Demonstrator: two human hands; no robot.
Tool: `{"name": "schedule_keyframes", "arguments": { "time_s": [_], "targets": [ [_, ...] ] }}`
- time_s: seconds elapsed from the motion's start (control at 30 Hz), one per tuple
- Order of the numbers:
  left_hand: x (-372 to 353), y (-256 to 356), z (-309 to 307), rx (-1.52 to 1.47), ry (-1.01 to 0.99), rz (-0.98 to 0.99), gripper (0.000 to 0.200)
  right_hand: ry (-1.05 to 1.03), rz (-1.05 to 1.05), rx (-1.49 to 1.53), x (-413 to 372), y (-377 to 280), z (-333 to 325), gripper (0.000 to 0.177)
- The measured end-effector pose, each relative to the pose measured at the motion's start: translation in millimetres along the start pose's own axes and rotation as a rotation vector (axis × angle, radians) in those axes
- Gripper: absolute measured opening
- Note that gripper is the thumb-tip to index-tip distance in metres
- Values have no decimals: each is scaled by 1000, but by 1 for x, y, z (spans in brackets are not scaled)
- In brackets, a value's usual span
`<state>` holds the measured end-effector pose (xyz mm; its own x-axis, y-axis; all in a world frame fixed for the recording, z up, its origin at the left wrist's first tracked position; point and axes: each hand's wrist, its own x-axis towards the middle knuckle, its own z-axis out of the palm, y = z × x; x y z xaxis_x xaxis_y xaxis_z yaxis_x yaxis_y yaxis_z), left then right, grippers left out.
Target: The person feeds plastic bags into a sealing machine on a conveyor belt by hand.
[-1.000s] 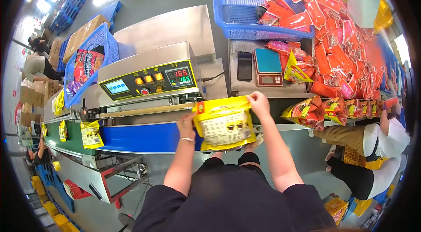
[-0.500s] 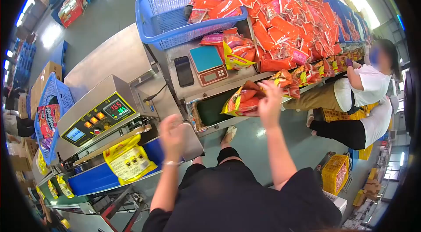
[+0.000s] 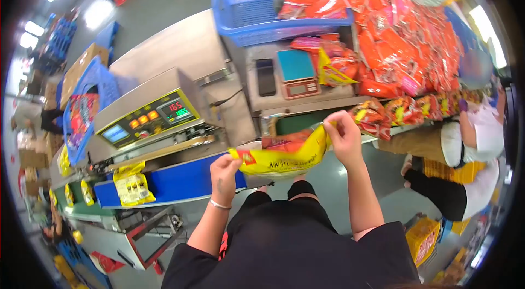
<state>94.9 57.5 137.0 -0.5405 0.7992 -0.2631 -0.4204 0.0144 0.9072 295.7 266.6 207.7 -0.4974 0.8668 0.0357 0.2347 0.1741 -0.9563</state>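
A yellow bag point(image 3: 287, 160) with red packets showing at its top hangs stretched between my two hands, in front of my body. My left hand point(image 3: 225, 175) pinches its left upper corner, and my right hand point(image 3: 344, 135) pinches the right upper corner. To the left, another yellow bag point(image 3: 133, 186) lies on the blue belt point(image 3: 178, 179) of the sealing machine point(image 3: 147, 117), whose display is lit. Behind the held bag, a scale point(image 3: 297, 70) with a blue top stands beside a dark phone point(image 3: 266, 77).
A blue basket point(image 3: 246, 32) partly filled with red packets stands at the back, next to a large heap of red packets point(image 3: 407, 43). Filled bags point(image 3: 396, 114) line the conveyor at the right. A co-worker point(image 3: 481, 130) stands there. Yellow crates point(image 3: 422, 240) are on the floor.
Both hands have closed on the corners of a bag, which is now off the conveyor and stretched between them. The view has shifted left, and the yellow bag on the belt has moved left along it.
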Motion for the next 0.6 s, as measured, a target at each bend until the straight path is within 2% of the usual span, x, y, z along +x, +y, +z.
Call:
{"name": "schedule_keyframes", "arguments": {
  "time_s": [0.07,0.13,0.2,0.27,0.37,0.4,0.5,0.53,0.57,0.6],
  "targets": [
    [11,-13,-35,-90,300,-194,8,-33,66,-45,21,33,43,7],
    [31,-34,-62,-172,442,-291,12,-31,60,-44,31,78,78,8],
    [53,-71,-91,-95,516,-307,15,15,132,-248,34,120,102,9],
    [66,-88,-109,-66,514,-309,16,16,170,-271,36,136,121,12],
    [62,-72,-138,-71,492,-334,17,-49,233,-491,42,132,147,18],
    [58,-66,-149,-88,515,-359,19,-65,177,-521,43,135,161,19],
    [43,-54,-194,-107,561,-338,24,-198,213,-337,40,126,208,18],
    [39,-63,-227,-56,522,-343,22,-202,199,-283,37,123,223,19],
    [36,-65,-238,-81,570,-284,21,-229,168,-200,35,123,237,19],
    [32,-68,-268,-23,544,-315,19,-167,119,-205,30,138,255,22]
  ]
}}
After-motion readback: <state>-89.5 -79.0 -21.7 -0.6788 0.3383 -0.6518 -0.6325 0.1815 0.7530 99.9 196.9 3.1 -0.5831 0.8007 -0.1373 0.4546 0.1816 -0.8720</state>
